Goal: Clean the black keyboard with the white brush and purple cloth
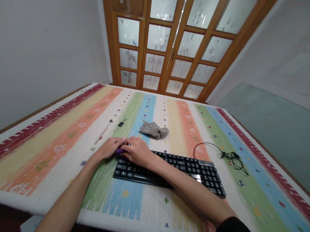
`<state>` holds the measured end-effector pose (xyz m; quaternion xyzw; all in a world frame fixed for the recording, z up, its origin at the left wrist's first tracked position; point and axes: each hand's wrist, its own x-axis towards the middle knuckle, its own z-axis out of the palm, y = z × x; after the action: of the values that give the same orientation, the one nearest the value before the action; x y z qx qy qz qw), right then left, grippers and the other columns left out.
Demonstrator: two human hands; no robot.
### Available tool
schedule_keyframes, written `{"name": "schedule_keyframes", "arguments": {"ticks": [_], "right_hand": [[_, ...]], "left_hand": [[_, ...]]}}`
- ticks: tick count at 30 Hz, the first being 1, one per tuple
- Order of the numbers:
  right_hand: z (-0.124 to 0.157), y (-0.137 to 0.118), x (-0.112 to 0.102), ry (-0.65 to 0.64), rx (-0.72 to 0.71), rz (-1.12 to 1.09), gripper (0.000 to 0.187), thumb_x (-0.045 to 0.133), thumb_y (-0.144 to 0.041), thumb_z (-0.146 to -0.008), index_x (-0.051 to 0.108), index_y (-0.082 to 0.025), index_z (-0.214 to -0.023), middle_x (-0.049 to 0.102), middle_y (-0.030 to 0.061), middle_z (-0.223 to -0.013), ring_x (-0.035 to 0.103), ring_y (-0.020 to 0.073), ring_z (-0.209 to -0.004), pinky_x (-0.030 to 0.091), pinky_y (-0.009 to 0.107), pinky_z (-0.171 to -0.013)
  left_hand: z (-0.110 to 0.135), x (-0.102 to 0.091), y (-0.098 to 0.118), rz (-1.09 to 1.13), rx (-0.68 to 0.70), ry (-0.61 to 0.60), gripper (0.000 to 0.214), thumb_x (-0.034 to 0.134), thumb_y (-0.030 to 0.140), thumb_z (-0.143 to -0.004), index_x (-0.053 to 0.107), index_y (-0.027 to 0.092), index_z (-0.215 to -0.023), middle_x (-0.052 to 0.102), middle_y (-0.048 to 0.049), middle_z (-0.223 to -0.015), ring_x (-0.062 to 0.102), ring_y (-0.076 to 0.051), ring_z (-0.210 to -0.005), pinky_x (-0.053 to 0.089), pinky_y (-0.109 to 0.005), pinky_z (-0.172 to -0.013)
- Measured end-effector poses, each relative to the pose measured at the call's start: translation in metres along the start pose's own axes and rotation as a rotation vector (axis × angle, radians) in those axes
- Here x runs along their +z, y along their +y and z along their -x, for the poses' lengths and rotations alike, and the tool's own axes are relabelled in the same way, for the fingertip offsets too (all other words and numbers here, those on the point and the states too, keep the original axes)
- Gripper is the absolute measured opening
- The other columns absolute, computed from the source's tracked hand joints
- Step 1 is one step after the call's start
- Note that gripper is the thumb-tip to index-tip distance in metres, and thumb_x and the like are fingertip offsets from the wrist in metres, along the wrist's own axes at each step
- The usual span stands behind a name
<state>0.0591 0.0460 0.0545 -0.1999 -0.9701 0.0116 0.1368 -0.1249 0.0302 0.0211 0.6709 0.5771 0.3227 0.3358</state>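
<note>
A black keyboard (183,168) lies across the striped cloth near the table's front edge. Both my hands meet at its far left corner. My left hand (111,147) rests on the cloth, fingers curled round a small purple object (119,150) of which only a sliver shows. My right hand (136,151) reaches across the keyboard and covers that corner, fingers bent over the same purple object. My right forearm lies over the keys.
A crumpled grey rag (154,130) sits behind the hands. A thin tool (104,131) and a small black part (120,124) lie to the left. The keyboard's black cable (229,156) is coiled at right. Wooden glazed doors (174,42) stand behind the table.
</note>
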Motion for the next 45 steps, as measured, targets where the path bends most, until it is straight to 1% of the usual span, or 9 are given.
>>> {"name": "schedule_keyframes", "arguments": {"ticks": [3,6,11,16,20,25,37,41,45], "right_hand": [[0.0,-0.002,0.001,-0.11,-0.005,0.04,0.022,0.056,-0.031,-0.096,0.073,-0.017,-0.098,0.065,0.0137,-0.111,0.059,0.0235,-0.093,0.045,0.033,-0.071],[0.002,-0.005,-0.008,-0.236,0.007,0.05,0.021,0.053,-0.024,-0.095,0.072,-0.017,-0.101,0.065,0.0143,-0.11,0.061,0.0236,-0.09,0.048,0.032,-0.068],[0.0,-0.009,-0.028,-0.375,0.002,0.046,0.024,0.054,-0.015,-0.089,0.07,-0.014,-0.107,0.066,0.0176,-0.111,0.065,0.0254,-0.09,0.05,0.032,-0.065],[-0.004,-0.01,-0.041,-0.457,-0.004,0.064,0.029,0.05,-0.015,-0.091,0.07,-0.011,-0.112,0.065,0.0187,-0.112,0.065,0.0273,-0.095,0.051,0.034,-0.068],[-0.003,-0.006,-0.046,-0.492,-0.003,0.061,0.033,0.047,-0.016,-0.093,0.068,-0.016,-0.119,0.065,0.0166,-0.111,0.065,0.0266,-0.099,0.05,0.032,-0.069],[0.001,-0.002,-0.047,-0.505,0.008,0.076,0.034,0.046,-0.018,-0.095,0.067,-0.017,-0.12,0.065,0.0157,-0.108,0.065,0.026,-0.097,0.047,0.03,-0.066],[0.023,0.014,-0.053,-0.541,0.049,0.081,0.035,0.039,-0.026,-0.101,0.07,-0.017,-0.114,0.069,0.013,-0.101,0.066,0.0205,-0.08,0.037,0.028,-0.058],[0.031,0.015,-0.052,-0.522,0.051,0.08,0.033,0.041,-0.023,-0.1,0.069,-0.017,-0.117,0.069,0.0132,-0.101,0.066,0.0197,-0.08,0.036,0.027,-0.057],[0.042,0.017,-0.052,-0.509,0.081,0.1,0.037,0.036,-0.025,-0.102,0.07,-0.017,-0.114,0.069,0.0125,-0.096,0.066,0.0197,-0.076,0.037,0.027,-0.057]], "left_hand": [[0.002,0.001,0.003,0.006,-0.019,0.003,0.057,0.038,0.062,-0.089,0.066,0.018,-0.066,0.065,-0.0024,-0.066,0.055,-0.02,-0.067,0.043,-0.03,-0.063],[0.005,0.001,0.007,0.008,-0.034,0.005,0.057,0.037,0.063,-0.09,0.062,0.018,-0.064,0.057,0.0001,-0.057,0.049,-0.018,-0.059,0.038,-0.029,-0.057],[0.005,0.0,0.008,0.004,-0.044,-0.005,0.056,0.037,0.063,-0.09,0.061,0.019,-0.064,0.052,0.0018,-0.055,0.046,-0.017,-0.056,0.036,-0.028,-0.056],[0.003,0.0,0.007,-0.007,-0.032,-0.021,0.054,0.038,0.063,-0.088,0.058,0.019,-0.064,0.051,0.0023,-0.056,0.046,-0.017,-0.058,0.037,-0.028,-0.059],[0.003,0.0,0.005,-0.021,-0.028,-0.029,0.051,0.041,0.062,-0.087,0.052,0.02,-0.06,0.046,0.0038,-0.054,0.044,-0.015,-0.057,0.035,-0.028,-0.058],[0.003,-0.001,0.006,-0.035,-0.02,-0.052,0.049,0.046,0.061,-0.085,0.053,0.02,-0.06,0.045,0.0048,-0.051,0.044,-0.015,-0.057,0.034,-0.027,-0.058],[0.004,-0.002,0.003,-0.036,-0.001,-0.08,0.045,0.057,0.059,-0.081,0.071,0.016,-0.081,0.065,-0.0013,-0.069,0.056,-0.018,-0.066,0.04,-0.027,-0.063],[0.003,-0.001,0.001,-0.054,0.0,-0.072,0.045,0.059,0.059,-0.08,0.073,0.016,-0.082,0.067,-0.0019,-0.07,0.056,-0.018,-0.065,0.039,-0.027,-0.061],[0.004,-0.002,0.003,-0.082,-0.007,-0.072,0.046,0.06,0.06,-0.079,0.073,0.016,-0.082,0.065,-0.0013,-0.067,0.053,-0.017,-0.062,0.037,-0.026,-0.059]]}}
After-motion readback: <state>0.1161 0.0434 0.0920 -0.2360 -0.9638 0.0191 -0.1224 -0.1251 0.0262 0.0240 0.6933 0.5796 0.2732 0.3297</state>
